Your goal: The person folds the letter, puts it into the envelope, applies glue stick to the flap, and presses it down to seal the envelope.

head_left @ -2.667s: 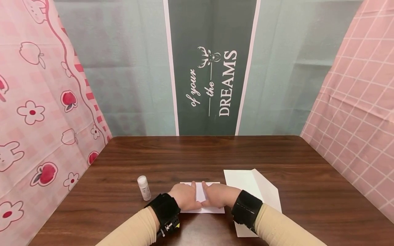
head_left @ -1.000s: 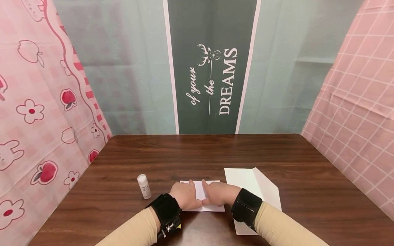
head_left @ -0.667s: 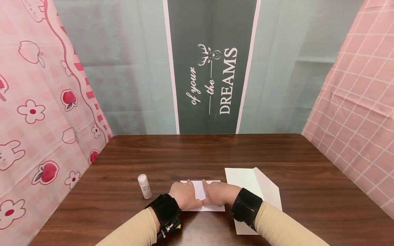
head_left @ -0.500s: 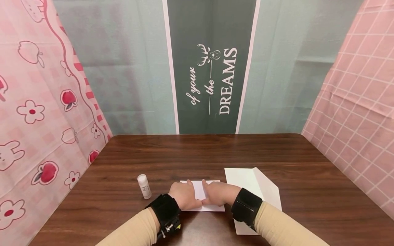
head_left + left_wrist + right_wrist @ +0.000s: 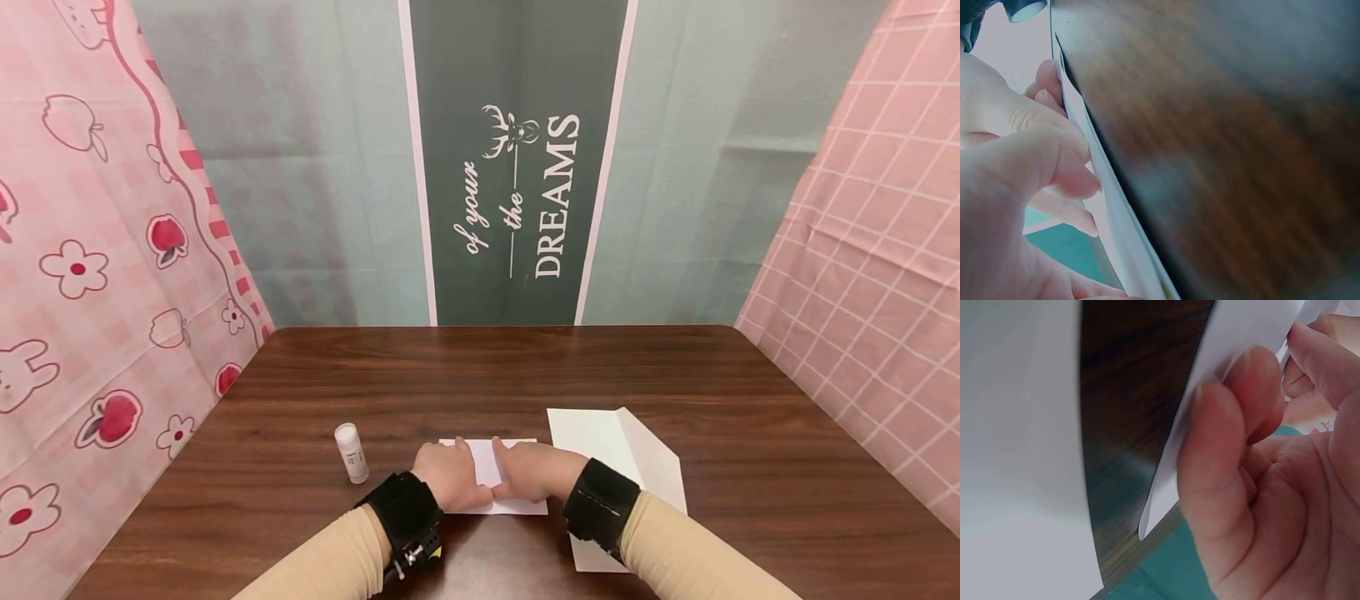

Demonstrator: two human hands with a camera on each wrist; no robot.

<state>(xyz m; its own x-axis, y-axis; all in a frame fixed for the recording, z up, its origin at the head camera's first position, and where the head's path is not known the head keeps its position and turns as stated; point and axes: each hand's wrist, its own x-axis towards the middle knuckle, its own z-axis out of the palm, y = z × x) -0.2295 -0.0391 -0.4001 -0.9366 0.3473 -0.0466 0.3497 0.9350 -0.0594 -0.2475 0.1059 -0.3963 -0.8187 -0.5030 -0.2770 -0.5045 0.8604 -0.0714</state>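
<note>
A small rectangle of folded white paper lies on the table near its front edge, one long side toward me. My left hand presses on its left half and my right hand on its right half. Both index fingers point to the far edge, while the thumbs meet close to the near edge. In the left wrist view, thin layers of the paper part slightly along the edge. The right wrist view has bent fingers with their tips on the paper.
A larger creased white sheet lies to the right, partly under my right forearm. To the left stands a white capped tube like a glue stick. Curtains surround the brown wooden table at the back and sides.
My left index finger has shifted a little to the left, widening the gap to the right index finger. Both hands otherwise stay in place on the folded paper.
</note>
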